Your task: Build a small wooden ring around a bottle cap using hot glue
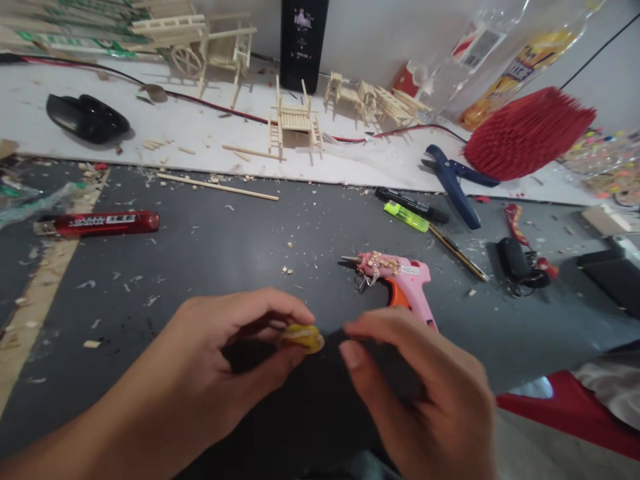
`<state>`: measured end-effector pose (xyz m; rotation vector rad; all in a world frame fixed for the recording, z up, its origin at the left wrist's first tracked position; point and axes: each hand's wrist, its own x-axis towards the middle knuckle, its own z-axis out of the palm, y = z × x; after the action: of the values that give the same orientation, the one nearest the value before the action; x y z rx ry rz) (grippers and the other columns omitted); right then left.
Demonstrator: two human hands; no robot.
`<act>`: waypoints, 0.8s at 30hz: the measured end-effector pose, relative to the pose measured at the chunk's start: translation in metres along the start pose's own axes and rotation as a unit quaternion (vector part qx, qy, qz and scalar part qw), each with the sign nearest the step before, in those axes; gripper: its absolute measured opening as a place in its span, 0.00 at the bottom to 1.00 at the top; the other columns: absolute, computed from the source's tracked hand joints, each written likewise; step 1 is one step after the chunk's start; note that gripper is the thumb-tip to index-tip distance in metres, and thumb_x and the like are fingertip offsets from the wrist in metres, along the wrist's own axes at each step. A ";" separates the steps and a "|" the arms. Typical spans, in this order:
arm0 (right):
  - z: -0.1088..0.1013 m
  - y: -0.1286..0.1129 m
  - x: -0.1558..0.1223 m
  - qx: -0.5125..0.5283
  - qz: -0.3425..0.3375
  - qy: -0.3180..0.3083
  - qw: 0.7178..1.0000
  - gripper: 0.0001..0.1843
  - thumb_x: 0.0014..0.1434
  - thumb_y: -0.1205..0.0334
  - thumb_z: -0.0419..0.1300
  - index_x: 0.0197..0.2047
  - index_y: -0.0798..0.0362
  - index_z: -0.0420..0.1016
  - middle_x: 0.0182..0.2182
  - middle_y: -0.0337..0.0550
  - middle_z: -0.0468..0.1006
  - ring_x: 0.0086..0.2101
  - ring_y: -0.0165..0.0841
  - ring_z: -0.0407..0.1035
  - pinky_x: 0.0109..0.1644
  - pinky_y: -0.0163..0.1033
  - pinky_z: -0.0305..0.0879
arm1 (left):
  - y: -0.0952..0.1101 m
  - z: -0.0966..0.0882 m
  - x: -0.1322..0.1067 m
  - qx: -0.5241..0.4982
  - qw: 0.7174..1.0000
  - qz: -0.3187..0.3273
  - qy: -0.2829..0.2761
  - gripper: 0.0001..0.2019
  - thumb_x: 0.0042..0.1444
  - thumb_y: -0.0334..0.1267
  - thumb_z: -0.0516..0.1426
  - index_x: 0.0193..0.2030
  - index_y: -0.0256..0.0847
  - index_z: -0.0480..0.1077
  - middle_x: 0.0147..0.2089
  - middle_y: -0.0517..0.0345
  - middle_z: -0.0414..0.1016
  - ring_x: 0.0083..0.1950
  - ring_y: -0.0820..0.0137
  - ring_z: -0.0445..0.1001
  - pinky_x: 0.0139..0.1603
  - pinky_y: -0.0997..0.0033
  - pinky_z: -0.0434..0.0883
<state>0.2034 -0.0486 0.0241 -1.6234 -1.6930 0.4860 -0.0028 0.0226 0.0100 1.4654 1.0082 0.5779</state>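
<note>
My left hand (235, 353) pinches a small, roundish yellow thing (303, 338) with a pale band between thumb and fingertips, above the grey table (225, 247). Its exact kind I cannot make out. Just to the right, my right hand (425, 387) is apart from the yellow thing. Its thumb and index finger are bent toward each other with a gap, and nothing shows between them. Beyond the right hand lies a pink glue gun (395, 270) with an orange trigger, its nozzle pointing left and wood crumbs on its body.
Red utility knife (107, 223) lies at left, a thin stick (217, 187) behind. At right are a highlighter (406, 217), black marker (413, 205), pen (457, 252), blue cutters (453, 183) and keys (525, 263). Miniature wooden furniture (295, 120) stands on a white board (190, 150) along the back.
</note>
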 end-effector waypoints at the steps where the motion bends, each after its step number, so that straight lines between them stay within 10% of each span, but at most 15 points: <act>1: -0.009 0.004 -0.002 -0.062 0.012 0.011 0.998 0.04 0.68 0.61 0.66 0.39 0.44 0.79 0.31 0.31 0.83 0.30 0.28 0.78 0.36 0.33 0.71 | 0.000 0.001 0.001 -0.018 1.000 -0.008 -0.011 0.05 0.61 0.36 0.68 0.40 0.53 0.84 0.36 0.69 0.91 0.36 0.70 0.89 0.37 0.87 0.80; 7: -0.045 0.048 0.002 -0.252 0.270 0.002 0.929 0.24 0.61 0.33 0.63 0.44 0.46 0.81 0.28 0.43 0.83 0.27 0.44 0.75 0.31 0.47 0.64 | 0.000 0.004 0.000 -0.094 0.995 -0.019 -0.028 0.05 0.60 0.35 0.70 0.39 0.53 0.84 0.38 0.67 0.90 0.39 0.71 0.90 0.40 0.87 0.80; 10: -0.046 0.060 0.006 -0.197 0.309 -0.037 0.930 0.20 0.60 0.38 0.64 0.40 0.46 0.81 0.25 0.41 0.82 0.27 0.45 0.77 0.33 0.48 0.66 | 0.002 0.003 -0.003 -0.159 0.985 -0.047 -0.046 0.07 0.63 0.33 0.69 0.40 0.54 0.84 0.40 0.70 0.90 0.42 0.74 0.90 0.42 0.88 0.79; 14: -0.048 0.062 -0.003 0.060 0.358 0.064 0.930 0.17 0.57 0.45 0.73 0.42 0.47 0.81 0.29 0.39 0.82 0.28 0.37 0.76 0.31 0.40 0.72 | 0.006 0.004 -0.006 -0.274 0.953 -0.117 -0.050 0.07 0.62 0.32 0.69 0.40 0.52 0.85 0.36 0.72 0.90 0.41 0.73 0.90 0.41 0.84 0.80; 18: -0.057 0.067 -0.018 0.344 0.355 0.109 0.863 0.23 0.50 0.54 0.82 0.47 0.44 0.82 0.33 0.37 0.82 0.29 0.31 0.75 0.31 0.32 0.73 | 0.009 0.007 -0.004 -0.303 0.941 -0.146 -0.028 0.06 0.60 0.32 0.69 0.39 0.50 0.85 0.34 0.71 0.90 0.36 0.76 0.89 0.39 0.86 0.77; 24: -0.053 0.071 -0.032 0.350 0.229 0.009 0.908 0.16 0.59 0.42 0.72 0.35 0.45 0.84 0.26 0.43 0.79 0.30 0.44 0.77 0.36 0.49 0.81 | 0.002 0.010 -0.001 -0.322 0.937 -0.129 -0.027 0.08 0.60 0.30 0.66 0.37 0.50 0.83 0.36 0.72 0.90 0.39 0.74 0.89 0.42 0.81 0.79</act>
<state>0.2885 -0.0813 0.0009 -1.4375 -0.9229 1.1538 0.0056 0.0168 0.0104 0.7512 0.8393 0.5976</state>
